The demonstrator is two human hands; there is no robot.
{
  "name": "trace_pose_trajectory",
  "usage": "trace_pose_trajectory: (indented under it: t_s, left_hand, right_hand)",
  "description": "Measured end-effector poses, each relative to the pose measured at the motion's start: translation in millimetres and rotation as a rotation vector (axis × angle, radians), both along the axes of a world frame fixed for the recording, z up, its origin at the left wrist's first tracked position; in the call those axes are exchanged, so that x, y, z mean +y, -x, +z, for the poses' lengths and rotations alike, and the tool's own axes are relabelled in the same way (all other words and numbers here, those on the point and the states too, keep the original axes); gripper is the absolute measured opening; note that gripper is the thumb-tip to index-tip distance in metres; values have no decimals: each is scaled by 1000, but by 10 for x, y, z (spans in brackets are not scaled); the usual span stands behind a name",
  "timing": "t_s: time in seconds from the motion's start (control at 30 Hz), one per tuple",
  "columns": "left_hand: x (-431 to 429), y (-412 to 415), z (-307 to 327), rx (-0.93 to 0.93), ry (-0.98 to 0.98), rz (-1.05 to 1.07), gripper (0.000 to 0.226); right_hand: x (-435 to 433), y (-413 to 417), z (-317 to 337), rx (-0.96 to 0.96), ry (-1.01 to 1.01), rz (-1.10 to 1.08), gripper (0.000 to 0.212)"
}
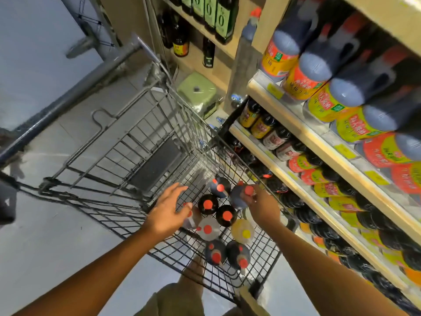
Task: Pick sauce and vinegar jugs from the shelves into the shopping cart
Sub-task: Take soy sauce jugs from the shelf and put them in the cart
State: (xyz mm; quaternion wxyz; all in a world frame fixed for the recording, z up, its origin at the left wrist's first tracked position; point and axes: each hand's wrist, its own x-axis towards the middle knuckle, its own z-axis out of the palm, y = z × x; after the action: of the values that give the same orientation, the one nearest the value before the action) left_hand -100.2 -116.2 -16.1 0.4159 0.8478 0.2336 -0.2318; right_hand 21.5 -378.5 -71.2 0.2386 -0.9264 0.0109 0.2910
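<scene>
**Cart's filling up: right hand on a dark jug, left hand free**

Looking straight down from the head cam here. The right hand (262, 205) has its fingers curled round the very top of a dark jug (235, 198) with a red cap. That jug sits low inside the shopping cart (127, 142), close to the basket wall on the shelf side. Can't tell if its bottom is on the wire floor or just above it.

The left hand (167, 210) holds nothing. Its fingers are straight and a bit spread, palm down over the basket. Just under it is a pale jug (191, 216) with a red cap, half hidden by the hand, and I can't tell whether they touch.

Between the two hands are two round dark bottles (207, 204) with red caps, side by side. Just past the right hand's fingers stands another dark red-capped jug (219, 187). On the near side of the hands, toward the person, there's a clear jug (208, 229) with a red cap. Beside it, just below the right wrist, is a yellow jug (243, 231) with a yellow cap. Closest of all is a pair of dark jugs (238, 255).

Out past the right hand run the shelves (303, 131), packed with labelled jugs (296, 80) in yellow and red. Well ahead of the left hand, beyond the cart, a green stool (197, 90) sits on the floor.
</scene>
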Motion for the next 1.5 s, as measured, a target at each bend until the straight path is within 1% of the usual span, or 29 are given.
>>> trace_pose_trajectory:
  t_s: [0.1, 0.17, 0.23, 0.3, 0.37, 0.4, 0.47, 0.5, 0.57, 0.63, 0.7, 0.73, 0.8, 0.93, 1.0, 1.1, 1.17, 1.23, 1.3, 1.33, 1.43, 1.5]
  left_hand:
    - [-43, -170, 90, -25, 85, 41, 44]
    - [-84, -284, 162, -40, 158, 85, 36]
    - [-151, -443, 249, -50, 229, 143, 35]
    - [-249, -636, 376, -32, 340, 157, 48]
    - [-352, -825, 515, 32, 511, 175, 74]
    - [-405, -895, 586, 60, 590, 159, 87]
    - [-523, -1002, 742, 80, 749, 91, 106]
    - [-598, -1052, 861, 91, 833, 69, 109]
    - [-776, -1139, 1123, 91, 996, 62, 104]
    - [-936, -1205, 1369, 108, 1164, 112, 99]
    - [-1024, -1227, 1534, 142, 1292, 176, 99]
    - [-1051, -1231, 1570, 129, 1310, 187, 100]
    - [-1080, -1221, 1643, 86, 1334, 191, 99]
    - [-1119, -1168, 1741, 30, 1312, 196, 100]
    - [-1125, -1123, 1746, -7, 1266, 168, 101]
    - [-1128, -1055, 1715, -37, 1222, 91, 102]
    - [-1122, -1015, 1674, -50, 1207, 72, 112]
    - [-1110, -971, 1657, -53, 1206, 59, 119]
    - [-1091, -941, 1663, -42, 1221, 42, 117]
    - [-1081, -930, 1673, -46, 1229, 32, 114]
    - [-1053, -901, 1670, -65, 1226, 34, 104]
    - [-1012, -873, 1647, -61, 1210, 61, 101]
  right_hand:
    - [-114, -74, 463, -69, -73, 105, 28]
    - [-171, -153, 842, -85, -160, 137, 24]
    - [-202, -269, 1243, -102, -240, 185, 21]
    - [-214, -406, 1640, -120, -261, 255, 19]
    - [-212, -521, 2031, -142, -348, 304, 32]
    - [-201, -564, 2227, -151, -409, 278, 40]
    - [-184, -657, 2557, -156, -519, 198, 45]
    - [-168, -702, 2696, -154, -568, 164, 44]
    - [-143, -777, 2929, -143, -629, 128, 41]
    - [-126, -844, 3103, -95, -694, 113, 44]
    - [-100, -886, 3252, -15, -771, 67, 36]
    - [-82, -893, 3315, 16, -791, 50, 32]
    - [-41, -904, 3391, 43, -786, 34, 29]
    - [17, -859, 3462, 38, -782, 85, 43]
    - [24, -841, 3447, 18, -774, 81, 45]
    - [37, -849, 3337, -59, -677, 116, 45]
    - [58, -844, 3270, -98, -636, 87, 43]
    - [84, -852, 3194, -112, -632, 59, 49]
    - [115, -851, 3152, -121, -578, 61, 61]
    - [130, -856, 3126, -115, -561, 60, 63]
    - [192, -867, 3053, -113, -568, 46, 52]
    - [244, -882, 3008, -115, -572, 19, 49]
